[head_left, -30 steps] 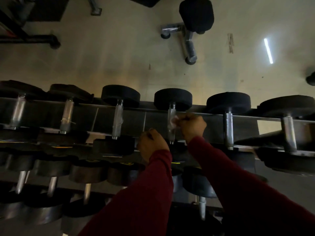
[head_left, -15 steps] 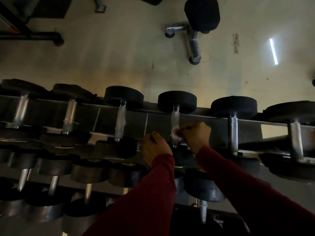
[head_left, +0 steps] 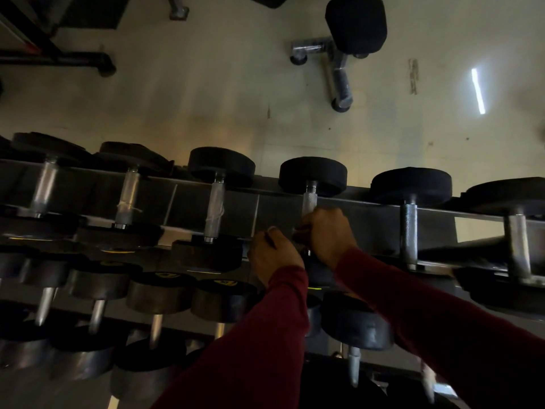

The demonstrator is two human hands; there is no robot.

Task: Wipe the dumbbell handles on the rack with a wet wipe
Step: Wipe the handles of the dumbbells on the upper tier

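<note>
Since a second ago the right hand [head_left: 326,236] has been slid down the handle [head_left: 309,202] toward its near end, so that the knurled upper part is now bared; the white wipe, seen earlier beside the fingers, is now hidden inside the fist. The right grip is curled round the lower handle, presumably with the wipe pressed beneath. The left hand [head_left: 272,256] has been kept just beside it, loosely curled; whether anything is held there cannot be told.

For the step to be done well, the handle should probably be wrapped fully and twisted as well as stroked, so that the knurling is cleaned all round, including the ends near the black weights.

The dumbbell is carried on the top tier of a dark metal rack [head_left: 368,215], with untouched handles to the right [head_left: 410,231]. A pale, dimly lit floor [head_left: 206,98] is seen beyond, with a bench's chrome foot [head_left: 339,75] on it.
</note>
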